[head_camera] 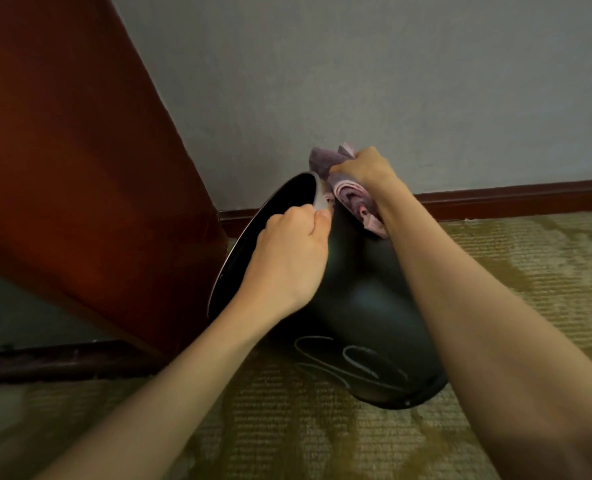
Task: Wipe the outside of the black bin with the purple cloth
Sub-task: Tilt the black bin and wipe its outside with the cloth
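The black bin [367, 306] is tipped over to the left on the carpet, its open mouth facing the wooden panel and its base toward me at the lower right. My left hand [287, 258] grips the silver rim at the top of the mouth. My right hand [364, 171] holds the bunched purple cloth [343, 188] and presses it against the bin's outer wall just behind the rim, on the far side near the wall.
A reddish-brown wooden panel [80, 168] stands close on the left of the bin. A grey wall [357, 81] with a dark baseboard [512, 195] runs behind. Patterned green-beige carpet [322, 438] covers the floor.
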